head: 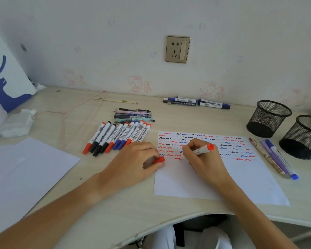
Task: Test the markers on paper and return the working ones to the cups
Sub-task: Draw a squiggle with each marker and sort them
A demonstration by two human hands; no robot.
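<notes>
My right hand (pixel 202 159) grips a red marker (pixel 204 149), its tip down on the test paper (pixel 241 180), which carries rows of red, blue and black squiggles. My left hand (pixel 135 162) rests at the paper's left edge and pinches the marker's red cap (pixel 159 160). A row of several capped markers (pixel 118 137) lies to the upper left of my hands. Two black mesh cups (pixel 268 118) (pixel 302 137) stand at the right; nothing shows inside them.
Thin pens (pixel 133 115) lie in a bundle behind the marker row. Blue markers (pixel 196 102) sit by the wall. Three pens (pixel 275 158) lie beside the paper's right edge. A blank sheet (pixel 20 173) covers the left desk, with crumpled tissue (pixel 16 123) behind it.
</notes>
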